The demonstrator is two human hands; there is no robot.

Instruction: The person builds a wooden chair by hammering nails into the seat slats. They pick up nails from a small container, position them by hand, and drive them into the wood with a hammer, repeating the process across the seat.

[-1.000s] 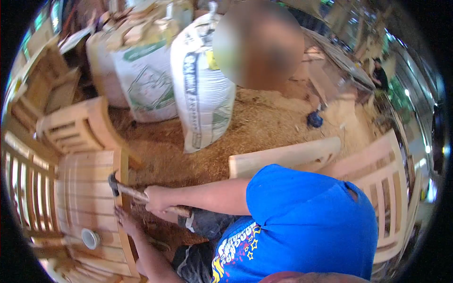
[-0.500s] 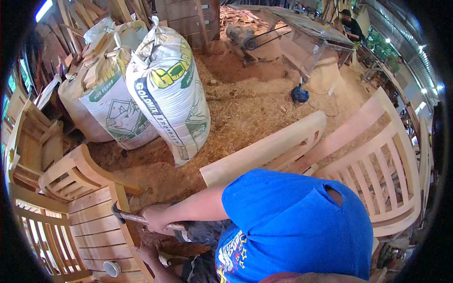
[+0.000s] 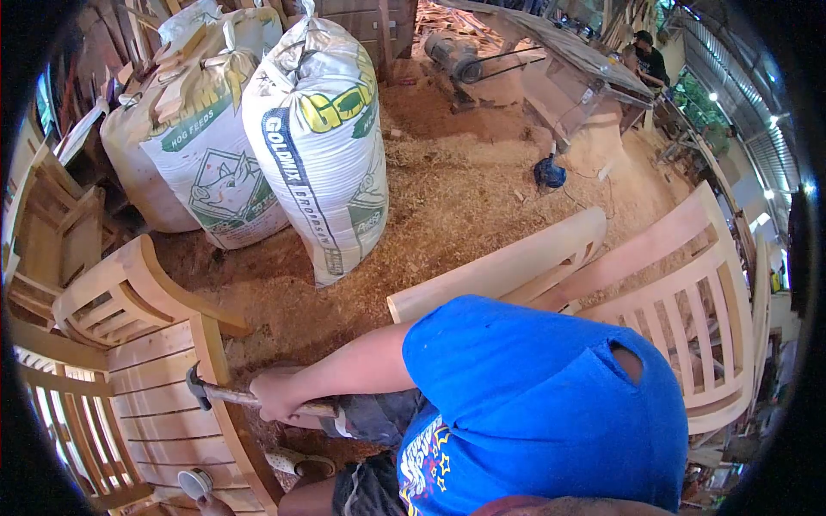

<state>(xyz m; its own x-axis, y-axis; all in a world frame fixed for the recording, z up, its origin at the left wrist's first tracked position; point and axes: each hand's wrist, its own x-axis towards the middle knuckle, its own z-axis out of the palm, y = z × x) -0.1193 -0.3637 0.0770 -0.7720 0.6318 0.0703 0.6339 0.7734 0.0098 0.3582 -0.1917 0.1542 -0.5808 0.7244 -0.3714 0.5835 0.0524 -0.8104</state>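
Observation:
My right hand (image 3: 275, 396) is wrapped round the handle of a claw hammer (image 3: 200, 387), whose metal head is over the front edge of a slatted wooden bench seat (image 3: 168, 391). At the bottom edge of the view, my left hand (image 3: 212, 506) is partly cut off, close beside a small round container (image 3: 195, 482) on the seat. Its fingers are too hidden to show whether they grip it. The bench has a curved, slatted wooden arm (image 3: 120, 297) and an upright slatted back.
Full white feed sacks (image 3: 318, 146) stand on sawdust-covered ground (image 3: 447, 189). Curved wooden furniture parts (image 3: 499, 258) and a slatted wooden frame (image 3: 731, 310) lie behind my blue shirt. Farther off are a motor (image 3: 453, 57), a worktable (image 3: 572, 43) and a person (image 3: 651, 62).
My left hand has moved from the bench's front edge down and left to the round container. The hammer stays in my right hand, and the whole view has shifted slightly.

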